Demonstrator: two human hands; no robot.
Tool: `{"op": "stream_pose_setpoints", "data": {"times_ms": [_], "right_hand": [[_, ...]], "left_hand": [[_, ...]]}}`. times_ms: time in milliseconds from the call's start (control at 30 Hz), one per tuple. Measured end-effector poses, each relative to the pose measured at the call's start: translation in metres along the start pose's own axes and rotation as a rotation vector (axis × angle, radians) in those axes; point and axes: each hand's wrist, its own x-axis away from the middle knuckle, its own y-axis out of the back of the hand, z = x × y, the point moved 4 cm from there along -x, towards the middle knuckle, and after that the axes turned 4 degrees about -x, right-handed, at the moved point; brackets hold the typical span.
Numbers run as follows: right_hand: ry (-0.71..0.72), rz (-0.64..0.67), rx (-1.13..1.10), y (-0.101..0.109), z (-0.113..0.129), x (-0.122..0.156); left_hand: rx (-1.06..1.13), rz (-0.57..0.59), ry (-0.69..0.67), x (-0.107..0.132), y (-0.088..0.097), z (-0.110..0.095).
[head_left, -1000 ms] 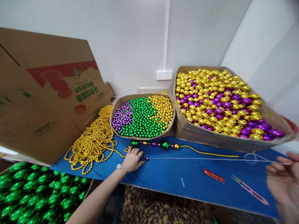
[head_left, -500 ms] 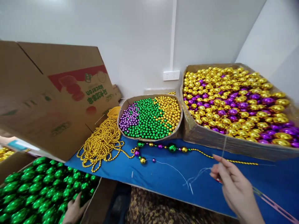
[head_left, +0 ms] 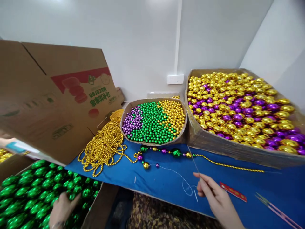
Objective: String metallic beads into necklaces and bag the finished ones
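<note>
My right hand (head_left: 213, 195) pinches a long thin needle (head_left: 193, 159) between thumb and forefinger, its tip pointing up and left. Fine thread (head_left: 175, 173) loops over the blue cloth from near this hand to a string of beads (head_left: 176, 153) in green, purple and gold. A loose-looking small purple bead (head_left: 157, 165) sits on the thread, apart from the gold ball (head_left: 146, 165) at the string's end. My left hand (head_left: 63, 208) reaches into the box of shiny green balls (head_left: 35, 192); its thumb is spread from the forefinger, and the other fingertips are hidden.
An oval box of small beads (head_left: 124, 133) stands mid-table. Right of it is a large box (head_left: 214, 141) of gold and purple balls. Gold bead strands (head_left: 105, 143) lie beside a cardboard box (head_left: 59, 127). A red strip (head_left: 233, 191) and pink-handled tweezers (head_left: 277, 208) rest at right.
My right hand has moved left with the needle, uncovering the red strip and the tweezers' tips. My left hand has shifted left and up among the green balls.
</note>
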Motion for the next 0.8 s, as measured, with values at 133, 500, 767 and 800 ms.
{"op": "stream_pose_setpoints", "data": {"times_ms": [133, 500, 767, 800], "right_hand": [[0.116, 0.149, 0.127, -0.033, 0.009, 0.003], [0.474, 0.180, 0.387, -0.050, 0.030, 0.014], [0.523, 0.108, 0.468, -0.041, 0.023, 0.017], [0.526, 0.108, 0.472, -0.040, 0.022, 0.017]], "left_hand": [[0.909, 0.186, -0.050, 0.032, 0.050, -0.104], [1.671, 1.283, -0.238, 0.163, 0.016, -0.320], [1.666, 1.498, -0.113, 0.187, 0.003, -0.332], [1.669, 1.481, -0.124, 0.187, 0.004, -0.331]]}}
